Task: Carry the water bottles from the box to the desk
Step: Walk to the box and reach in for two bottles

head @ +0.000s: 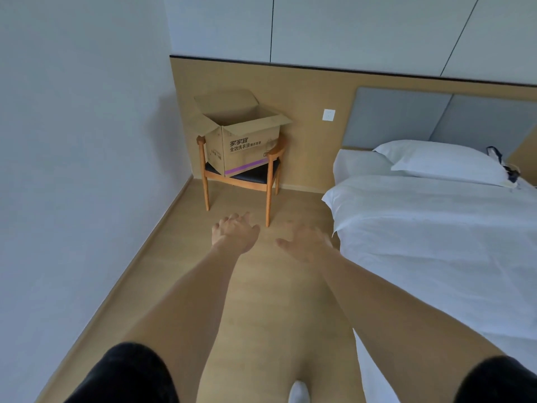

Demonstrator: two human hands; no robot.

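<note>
An open cardboard box with printed lettering and a purple stripe stands on a wooden chair in the far corner, its flaps spread out. Its inside is hidden from here, so no water bottles show. Both my arms stretch forward over the floor, short of the chair. My left hand holds nothing, its fingers loosely spread. My right hand is blurred, fingers relaxed, and also empty. No desk is in view.
A bed with white sheets and a pillow fills the right side. A white wall runs along the left. Between them lies a strip of wooden floor. A wall socket sits beside the grey headboard.
</note>
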